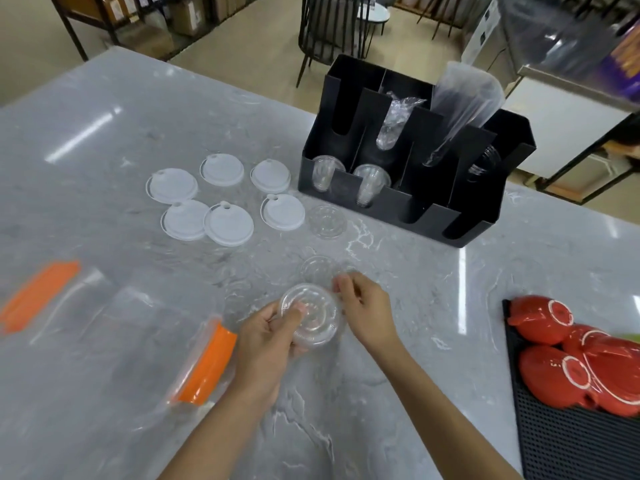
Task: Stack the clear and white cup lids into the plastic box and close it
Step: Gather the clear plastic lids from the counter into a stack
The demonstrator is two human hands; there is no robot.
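Note:
My left hand (268, 336) grips a small stack of clear cup lids (311, 315) just above the grey counter, thumb on top. My right hand (363, 308) sits beside the stack's right edge, fingers loosely curled near a blurred clear lid; whether it holds one I cannot tell. Two more clear lids lie on the counter, one just beyond the hands (317, 268) and one farther back (327, 221). Several white lids (225, 197) lie flat in a loose group at the middle left. A clear plastic box (138, 344) with orange latches (207, 365) stands open at the left.
A black cup organizer (415, 206) with clear cups and bagged items stands at the back right. Red ceramic dishes (568, 355) rest on a black perforated mat (571, 441) at the right edge. The marble counter (398, 393) extends around the hands.

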